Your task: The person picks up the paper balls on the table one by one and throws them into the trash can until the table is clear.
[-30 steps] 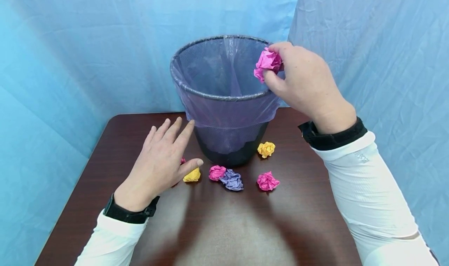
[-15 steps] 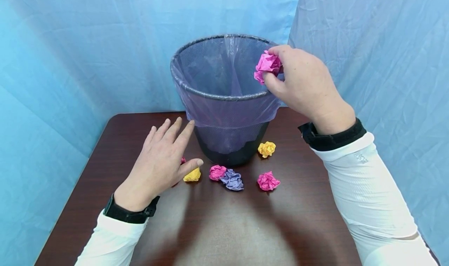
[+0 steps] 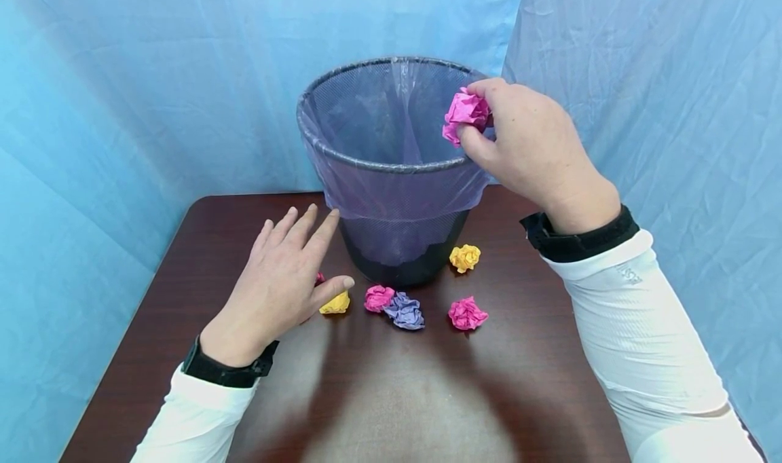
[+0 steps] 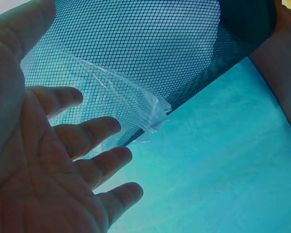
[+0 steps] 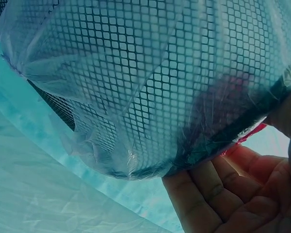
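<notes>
right hand: your right hand (image 3: 525, 140) has barely budged over the last second. It's still parked over the right side of the bin's rim, maybe a hair lower than a second ago, nothing since the half-second mark.
right fingers: curled round the pink paper ball (image 3: 466, 113), pinching it between thumb and fingertips, same grip as before. In the right wrist view you only see fingers (image 5: 218, 194) tucked under the rim with a sliver of pink peeking out.
pink ball: up in the air at the rim of the bin (image 3: 342, 156), right at the mouth and not dropped in. It hasn't left your hand.
left hand: your left hand (image 3: 281, 283) hasn't moved either. Fingers straight and spread, holding nothing, near the foot of the bin towards the tabletop's left edge. The left wrist view shows an empty palm facing the mesh.
on the tabletop: same litter as before: a yellow ball (image 3: 335, 304) just by your left thumb, a second pink ball (image 3: 379, 298) touching a purple ball (image 3: 404, 311), a third pink ball (image 3: 467, 313) and another yellow ball (image 3: 464, 257) near the bin's base.
what it means: basically a pause. My guess is the ball's lined up and only the letting go is left.
</notes>
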Motion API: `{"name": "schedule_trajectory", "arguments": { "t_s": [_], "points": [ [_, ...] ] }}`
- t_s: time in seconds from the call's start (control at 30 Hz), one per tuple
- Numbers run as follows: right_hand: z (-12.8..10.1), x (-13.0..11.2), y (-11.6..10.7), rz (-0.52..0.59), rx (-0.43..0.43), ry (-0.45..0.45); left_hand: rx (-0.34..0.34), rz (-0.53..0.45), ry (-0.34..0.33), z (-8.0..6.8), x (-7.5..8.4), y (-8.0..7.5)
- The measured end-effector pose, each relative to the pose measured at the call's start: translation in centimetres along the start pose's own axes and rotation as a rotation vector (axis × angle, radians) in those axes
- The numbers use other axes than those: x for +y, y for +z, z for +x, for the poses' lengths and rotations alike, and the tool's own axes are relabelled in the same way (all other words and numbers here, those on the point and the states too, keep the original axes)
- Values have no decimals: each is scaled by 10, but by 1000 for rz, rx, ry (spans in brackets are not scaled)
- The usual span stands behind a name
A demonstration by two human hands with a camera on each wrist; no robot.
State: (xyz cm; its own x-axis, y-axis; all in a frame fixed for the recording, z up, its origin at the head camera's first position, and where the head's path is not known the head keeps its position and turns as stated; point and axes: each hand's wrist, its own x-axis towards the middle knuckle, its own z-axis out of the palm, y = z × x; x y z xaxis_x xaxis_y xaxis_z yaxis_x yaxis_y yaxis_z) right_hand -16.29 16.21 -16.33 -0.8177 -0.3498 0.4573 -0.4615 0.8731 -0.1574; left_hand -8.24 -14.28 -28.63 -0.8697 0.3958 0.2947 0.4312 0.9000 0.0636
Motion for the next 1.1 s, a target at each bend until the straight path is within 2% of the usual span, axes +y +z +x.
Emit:
{"name": "schedule_trajectory", "arguments": {
  "t_s": [0.23,1.1],
  "points": [
    [1,-1,1,-5,-11,1,-27,-9,-17,1,0,0],
    [-1,-2,1,-13,-30,16,-31,-19,-27,-2,0,2]
  ]
}}
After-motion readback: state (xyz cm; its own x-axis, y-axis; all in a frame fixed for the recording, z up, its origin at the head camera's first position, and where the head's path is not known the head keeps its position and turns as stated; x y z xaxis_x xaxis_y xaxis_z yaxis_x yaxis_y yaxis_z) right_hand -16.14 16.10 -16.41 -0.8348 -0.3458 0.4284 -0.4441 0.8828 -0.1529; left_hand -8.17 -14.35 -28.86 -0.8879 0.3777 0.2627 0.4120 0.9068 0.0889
